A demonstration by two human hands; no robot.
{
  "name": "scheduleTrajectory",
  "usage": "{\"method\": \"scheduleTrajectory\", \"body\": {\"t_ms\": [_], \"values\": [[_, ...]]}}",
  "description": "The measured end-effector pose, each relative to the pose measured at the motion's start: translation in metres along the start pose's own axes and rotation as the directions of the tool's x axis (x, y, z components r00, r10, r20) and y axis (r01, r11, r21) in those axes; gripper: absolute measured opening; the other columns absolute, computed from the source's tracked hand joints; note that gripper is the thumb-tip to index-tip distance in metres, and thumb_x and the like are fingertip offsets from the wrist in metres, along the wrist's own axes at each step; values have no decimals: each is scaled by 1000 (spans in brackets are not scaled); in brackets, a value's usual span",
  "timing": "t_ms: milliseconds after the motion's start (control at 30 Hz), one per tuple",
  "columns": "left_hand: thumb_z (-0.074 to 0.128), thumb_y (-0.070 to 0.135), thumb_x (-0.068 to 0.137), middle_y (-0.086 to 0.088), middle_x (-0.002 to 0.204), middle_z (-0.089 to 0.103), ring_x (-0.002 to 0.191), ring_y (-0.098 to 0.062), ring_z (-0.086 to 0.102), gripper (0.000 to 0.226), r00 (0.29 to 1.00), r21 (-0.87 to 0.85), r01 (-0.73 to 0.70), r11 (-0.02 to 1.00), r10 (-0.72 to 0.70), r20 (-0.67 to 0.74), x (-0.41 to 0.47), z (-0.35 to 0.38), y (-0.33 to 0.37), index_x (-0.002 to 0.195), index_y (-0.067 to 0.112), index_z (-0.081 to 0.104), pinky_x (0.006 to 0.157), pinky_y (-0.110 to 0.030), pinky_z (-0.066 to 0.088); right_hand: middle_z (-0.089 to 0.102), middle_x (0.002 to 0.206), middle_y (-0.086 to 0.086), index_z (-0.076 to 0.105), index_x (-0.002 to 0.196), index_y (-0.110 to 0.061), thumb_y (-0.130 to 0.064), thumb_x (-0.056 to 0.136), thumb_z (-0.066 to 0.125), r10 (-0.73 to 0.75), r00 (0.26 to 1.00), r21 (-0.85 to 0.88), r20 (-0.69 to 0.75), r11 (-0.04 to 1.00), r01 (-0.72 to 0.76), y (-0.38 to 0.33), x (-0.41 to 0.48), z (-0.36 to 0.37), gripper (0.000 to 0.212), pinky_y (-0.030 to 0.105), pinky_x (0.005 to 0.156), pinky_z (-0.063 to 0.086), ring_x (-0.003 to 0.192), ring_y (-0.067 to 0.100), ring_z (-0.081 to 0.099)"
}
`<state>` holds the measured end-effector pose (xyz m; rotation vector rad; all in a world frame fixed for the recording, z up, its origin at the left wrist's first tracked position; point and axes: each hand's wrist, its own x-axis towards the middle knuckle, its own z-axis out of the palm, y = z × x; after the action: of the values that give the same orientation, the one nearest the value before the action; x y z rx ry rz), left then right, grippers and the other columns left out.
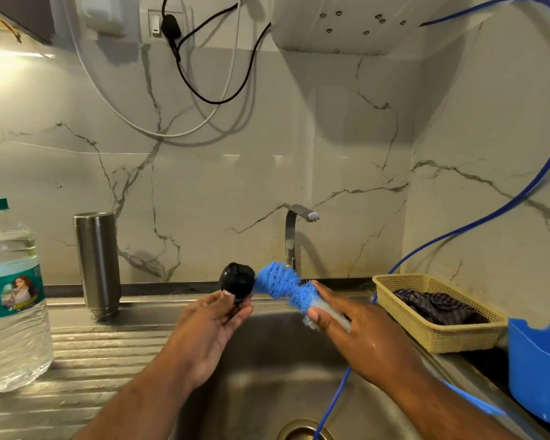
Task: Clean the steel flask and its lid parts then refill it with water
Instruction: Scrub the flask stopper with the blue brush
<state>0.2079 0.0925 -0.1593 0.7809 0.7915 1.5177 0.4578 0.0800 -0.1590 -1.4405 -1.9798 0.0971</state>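
At the far left a clear water bottle [10,296] with a green cap is standing on the ribbed draining board, partly cut off by the frame edge. Just to its right the steel flask [98,265] is standing on end against the marble wall, well apart from both hands. Its long axis is running straight up and its threaded mouth is pointing down onto the board.

Over the sink [267,376], the left hand [210,322] is pinching the black lid [238,279] between thumb and curled fingers. The fingers are hiding the lid's lower part, and its details are too dark to make out. The blue brush [283,285] is slanting from lower right up to the left, its bristle tip pressing against the lid. The right hand [359,331] is gripping the pale handle, covering most of it.

Behind the hands the tap [294,230] is pointing right. Further right a cream basket [426,338] is holding a dark cloth [438,306]. A blue tub [537,369] is running off the right edge, and a blue hose [521,198] is trailing down into the sink.
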Motion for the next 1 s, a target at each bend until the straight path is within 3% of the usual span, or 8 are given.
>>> {"method": "scheduleTrajectory", "body": {"t_ms": [233, 433, 500, 633, 733, 800, 900, 1000], "values": [[48, 11, 104, -17, 93, 77, 85, -25, 70, 23, 999, 222, 9, 975, -16, 29, -16, 14, -9, 114, 1, 66, 77, -36, 58, 57, 136, -26, 6, 141, -77, -85, 82, 24, -144, 987, -88, 75, 985, 151, -29, -5, -7, 62, 21, 88, 44, 112, -4, 50], [44, 23, 107, -19, 91, 75, 85, -26, 67, 31, 999, 46, 53, 998, -54, 0, -18, 12, 7, 118, 3, 64, 80, -37, 53, 57, 138, -24, 11, 143, -75, -85, 82, 30, -117, 992, -13, 46, 993, 117, -8, 0, -12, 65, 23, 91, 46, 114, -3, 51], [45, 22, 106, -20, 96, 76, 86, -26, 69, 29, 996, 140, 68, 988, -76, 48, -21, 14, 2, 119, 5, 64, 78, -36, 56, 59, 133, -24, 8, 142, -77, -85, 83, 29, -143, 989, -29, 37, 989, 144, -11, -1, -11, 64, 24, 91, 48, 111, -2, 53], [47, 15, 104, -20, 93, 75, 83, -25, 70, 25, 991, 200, 89, 976, -107, 83, -28, 27, -7, 115, 2, 65, 72, -33, 61, 59, 106, -22, 7, 142, -76, -84, 85, 28, -197, 980, -85, 35, 976, 199, -26, 2, -4, 61, 14, 70, 38, 91, -5, 51], [48, 16, 103, -16, 89, 76, 85, -24, 70, 26, 997, 86, 64, 994, -67, 35, -19, 15, 5, 117, 3, 65, 76, -35, 57, 61, 128, -24, 14, 144, -74, -85, 83, 31, -153, 988, 2, 30, 988, 153, -17, 0, -11, 64, 18, 85, 46, 107, -5, 53], [50, 17, 101, -17, 91, 75, 84, -24, 70, 27, 998, 133, 43, 990, -50, 46, -18, 10, 9, 117, 1, 66, 75, -34, 60, 58, 135, -26, 15, 142, -76, -84, 82, 32, -132, 990, 21, 49, 991, 131, -11, -2, -14, 62, 16, 88, 44, 111, -6, 50], [53, 9, 100, -18, 90, 75, 78, -25, 67, 20, 992, 279, 6, 960, -40, 117, -30, 24, -4, 109, 1, 69, 76, -37, 59, 60, 126, -25, 9, 141, -78, -85, 83, 28, -165, 985, -21, 47, 986, 166, -24, -3, -11, 61, 17, 84, 45, 105, -5, 52], [57, 6, 97, -19, 95, 76, 84, -27, 66, 16, 992, 335, -77, 939, 38, 120, -34, 33, -8, 103, 5, 72, 86, -42, 54, 60, 113, -21, 7, 143, -76, -84, 84, 24, -170, 984, -76, 47, 982, 173, -31, -1, -6, 62, 12, 74, 40, 97, -3, 51]]}}
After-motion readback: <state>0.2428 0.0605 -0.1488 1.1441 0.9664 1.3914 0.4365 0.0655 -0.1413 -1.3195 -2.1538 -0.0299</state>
